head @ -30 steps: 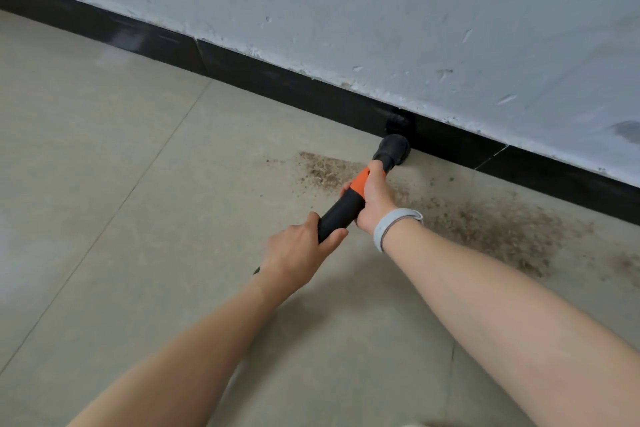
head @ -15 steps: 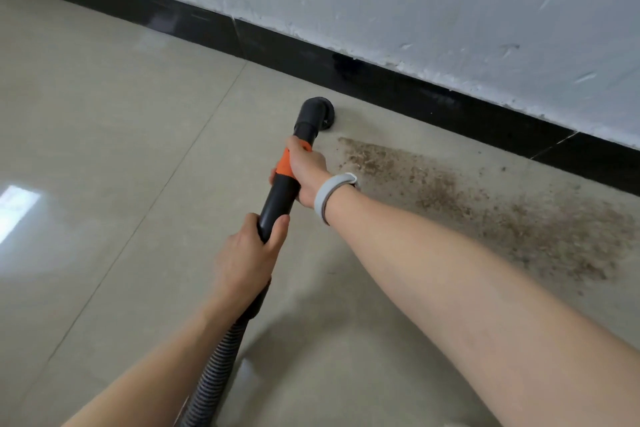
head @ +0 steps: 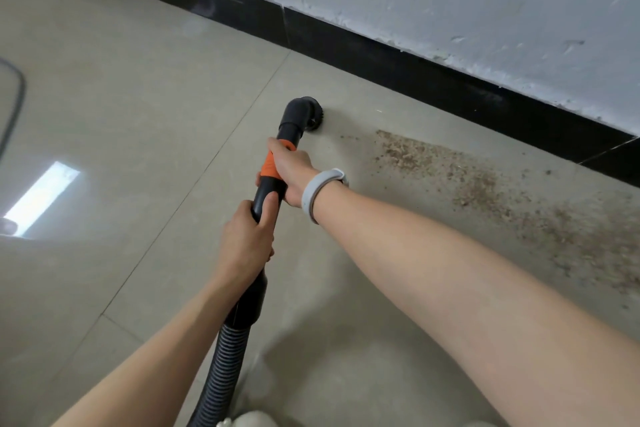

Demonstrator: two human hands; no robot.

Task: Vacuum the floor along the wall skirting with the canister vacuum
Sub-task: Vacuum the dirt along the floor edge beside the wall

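Beige floor tiles (head: 121, 114): both the left hand (head: 246, 239) and right hand (head: 294, 170) clamp the vacuum wand (head: 273, 180); the brush nozzle (head: 304, 114) sits left of the dirt strip (head: 485, 184) along the black skirting (head: 381, 55).

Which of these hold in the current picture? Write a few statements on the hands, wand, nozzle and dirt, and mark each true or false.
1. Both the left hand and right hand grip the vacuum wand. True.
2. The brush nozzle sits on the dirt patch. False: it is left of the dirt.
3. The wristband is on the left wrist. False: on the right.
4. The skirting is black. True.
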